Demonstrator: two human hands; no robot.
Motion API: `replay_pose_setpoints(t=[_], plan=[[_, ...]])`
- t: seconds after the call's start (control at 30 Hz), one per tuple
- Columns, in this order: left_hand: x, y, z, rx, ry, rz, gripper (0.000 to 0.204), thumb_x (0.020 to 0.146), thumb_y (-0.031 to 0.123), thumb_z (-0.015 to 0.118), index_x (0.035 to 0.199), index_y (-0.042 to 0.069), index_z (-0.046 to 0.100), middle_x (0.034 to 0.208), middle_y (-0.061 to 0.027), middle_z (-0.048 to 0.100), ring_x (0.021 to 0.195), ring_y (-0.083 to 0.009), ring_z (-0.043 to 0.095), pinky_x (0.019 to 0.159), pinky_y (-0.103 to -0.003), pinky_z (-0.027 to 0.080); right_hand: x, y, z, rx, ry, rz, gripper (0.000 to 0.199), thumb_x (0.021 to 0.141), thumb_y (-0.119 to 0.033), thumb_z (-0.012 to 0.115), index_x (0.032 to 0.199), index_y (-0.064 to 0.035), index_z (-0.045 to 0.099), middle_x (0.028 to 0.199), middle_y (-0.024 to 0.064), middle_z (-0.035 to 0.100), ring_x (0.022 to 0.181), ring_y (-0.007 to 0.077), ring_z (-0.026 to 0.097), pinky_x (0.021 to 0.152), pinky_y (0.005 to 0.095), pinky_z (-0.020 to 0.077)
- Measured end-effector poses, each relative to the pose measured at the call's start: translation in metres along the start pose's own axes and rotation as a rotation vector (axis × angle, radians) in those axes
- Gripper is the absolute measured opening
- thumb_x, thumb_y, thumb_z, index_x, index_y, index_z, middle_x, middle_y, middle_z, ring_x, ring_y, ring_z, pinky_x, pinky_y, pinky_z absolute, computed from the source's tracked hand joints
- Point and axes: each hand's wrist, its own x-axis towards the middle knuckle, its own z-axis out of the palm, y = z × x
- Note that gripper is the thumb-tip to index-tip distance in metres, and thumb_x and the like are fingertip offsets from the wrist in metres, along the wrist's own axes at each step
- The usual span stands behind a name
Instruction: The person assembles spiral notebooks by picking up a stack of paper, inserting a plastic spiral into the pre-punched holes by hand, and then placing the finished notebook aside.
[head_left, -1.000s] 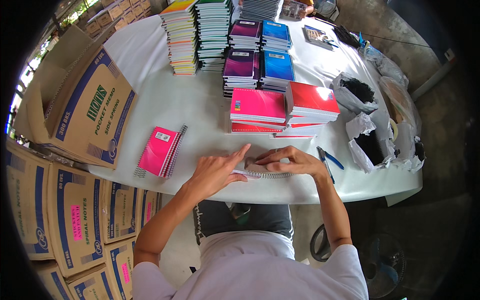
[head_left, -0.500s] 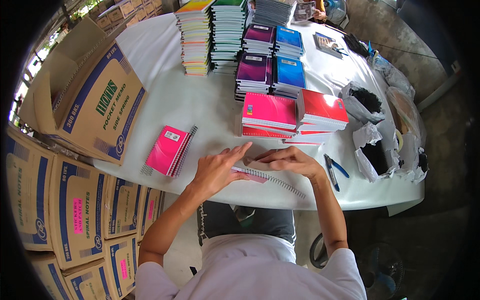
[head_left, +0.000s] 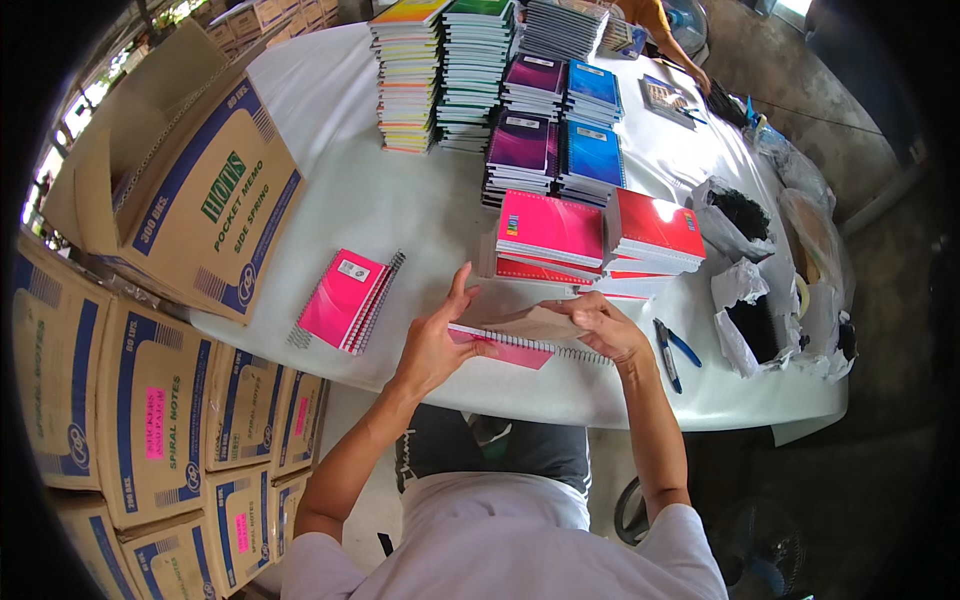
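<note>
Between my hands, near the table's front edge, is a pink notebook (head_left: 515, 351) with a black spiral wire (head_left: 583, 355) along its punched edge. The wire sticks out past the notebook's right end. My left hand (head_left: 432, 340) grips the left end, thumb on the pink cover and index finger raised. My right hand (head_left: 612, 330) pinches the raised brownish-grey back board (head_left: 535, 322) near its right corner, close to the wire. A small stack of pink spiral notebooks (head_left: 345, 300) lies to the left, wires sticking out at its sides.
Pink notebooks (head_left: 550, 225) and red ones (head_left: 655, 230) are stacked ahead, with purple, blue, green and yellow piles behind. Blue-handled pliers (head_left: 684, 345) and a pen (head_left: 668, 357) lie right, near bags of black wires (head_left: 750, 325). An open carton (head_left: 215, 205) stands left; another person's arm (head_left: 672, 45) reaches in.
The back board has swung up and open in my right hand, showing more of the pink cover. My left index finger has lifted. The other person's arm has reached further over the table.
</note>
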Motion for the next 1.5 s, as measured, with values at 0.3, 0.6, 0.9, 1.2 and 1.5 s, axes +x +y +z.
replay_pose_setpoints(t=[0.3, 0.6, 0.9, 1.2, 1.5], plan=[[-0.006, -0.021, 0.003, -0.108, 0.032, -0.011, 0.117, 0.064, 0.017, 0.088, 0.156, 0.024, 0.017, 0.141, -0.0181, 0.052, 0.125, -0.0324, 0.056, 0.099, -0.04, 0.053, 0.02, -0.023, 0.035, -0.552, -0.077, 0.051, 0.045, 0.09, -0.034, 0.069, 0.113, 0.0045, 0.07, 0.12, 0.0156, 0.067, 0.111, 0.0231, 0.061, 0.099, 0.0339, 0.0437], [-0.004, -0.032, 0.003, -0.278, 0.048, -0.054, 0.12, 0.065, 0.008, 0.088, 0.157, 0.025, 0.013, 0.154, -0.0177, 0.036, 0.124, -0.0281, 0.057, 0.094, -0.035, 0.054, 0.034, -0.018, 0.035, -0.582, -0.078, 0.045, 0.043, 0.092, -0.035, 0.067, 0.116, 0.0008, 0.07, 0.113, 0.0126, 0.069, 0.107, 0.0198, 0.062, 0.095, 0.0329, 0.0459], [-0.008, -0.039, -0.017, -0.254, -0.15, -0.062, 0.054, 0.091, 0.022, 0.071, 0.138, 0.003, 0.054, 0.138, -0.0146, 0.057, 0.127, -0.0186, 0.054, 0.102, -0.03, 0.044, -0.015, -0.031, 0.032, -0.698, 0.284, 0.055, 0.045, 0.09, -0.035, 0.068, 0.117, 0.0007, 0.069, 0.116, 0.0145, 0.068, 0.107, 0.0234, 0.062, 0.097, 0.0363, 0.0468], [-0.033, -0.019, -0.015, 0.45, 0.114, 0.242, 0.056, 0.092, 0.024, 0.066, 0.142, 0.004, 0.049, 0.143, -0.0107, 0.053, 0.13, -0.0322, 0.052, 0.1, -0.042, 0.045, -0.095, 0.024, 0.001, -1.689, 0.676, -0.193, 0.069, 0.077, -0.034, 0.08, 0.138, -0.0132, 0.055, 0.148, 0.018, 0.041, 0.134, 0.0396, 0.039, 0.11, 0.0509, 0.0312], [-0.043, -0.009, 0.014, 0.716, 0.185, 0.309, 0.063, 0.091, 0.023, 0.067, 0.147, 0.008, 0.042, 0.135, -0.0141, 0.058, 0.125, -0.0384, 0.054, 0.102, -0.05, 0.042, -0.129, 0.048, -0.013, -1.599, 1.024, -0.082, 0.047, 0.087, -0.014, 0.067, 0.133, -0.0103, 0.058, 0.114, 0.0195, 0.055, 0.106, 0.0355, 0.054, 0.09, 0.046, 0.0451]])
